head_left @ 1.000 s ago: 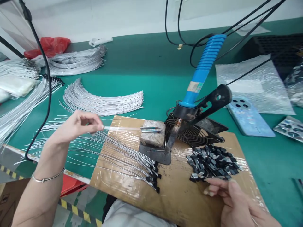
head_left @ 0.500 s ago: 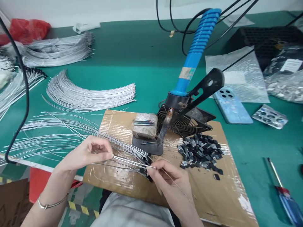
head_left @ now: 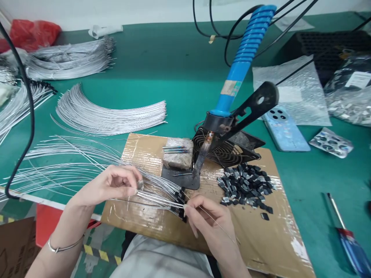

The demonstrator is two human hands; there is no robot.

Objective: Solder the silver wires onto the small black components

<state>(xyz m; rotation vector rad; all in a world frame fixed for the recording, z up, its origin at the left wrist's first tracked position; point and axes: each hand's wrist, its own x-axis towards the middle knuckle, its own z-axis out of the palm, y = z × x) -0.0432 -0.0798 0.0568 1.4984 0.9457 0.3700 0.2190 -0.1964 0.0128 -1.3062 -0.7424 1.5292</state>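
Note:
My left hand [head_left: 116, 184] is closed in a pinch around white wire [head_left: 162, 200], with a small grey piece at its fingertips whose kind I cannot make out. That wire runs right to my right hand [head_left: 210, 224], whose thumb and forefinger pinch its end. A thin strand [head_left: 217, 224], perhaps solder wire, trails from the right fingers across the palm. Beneath the hands lies a bunch of white wires [head_left: 78, 151] with small black connectors [head_left: 180, 197] on their right ends, partly hidden by the fingers. A cardboard sheet [head_left: 255, 239] lies under all this.
A blue-handled soldering iron [head_left: 242, 58] stands tilted in its holder, before a small fan [head_left: 228, 152]. Black connector pieces [head_left: 246, 185] are heaped to the right. Another wire bundle [head_left: 110, 116], a phone [head_left: 286, 129] and a screwdriver [head_left: 344, 239] lie on the green mat.
My right fingertips have shifted slightly right and down along the wire. The grey piece at my left fingertips now shows. The camera has moved a little.

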